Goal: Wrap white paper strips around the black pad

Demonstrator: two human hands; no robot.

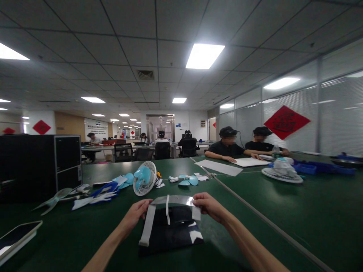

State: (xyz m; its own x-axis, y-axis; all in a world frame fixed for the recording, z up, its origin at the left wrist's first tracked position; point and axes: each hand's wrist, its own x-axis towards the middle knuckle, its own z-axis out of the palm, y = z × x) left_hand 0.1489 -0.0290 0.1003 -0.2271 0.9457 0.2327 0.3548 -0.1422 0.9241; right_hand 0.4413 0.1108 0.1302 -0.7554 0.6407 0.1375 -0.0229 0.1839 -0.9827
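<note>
A black bag-like item with grey straps [170, 230] lies on the green table [85, 241] right in front of me. My left hand [138, 211] pinches the left end of its grey top band, fingers closed. My right hand [208, 206] grips the right end of the same band, fingers curled round it. A thin white strap hangs down from the middle of the band over the black fabric.
A small white and blue fan [144, 178] stands behind the bag, with blue fan blades [187, 180] and gloves [96, 194] scattered beside it. A phone [17, 238] lies at the left edge, near a black box [42, 166]. Two people [227, 147] sit at the far right with papers.
</note>
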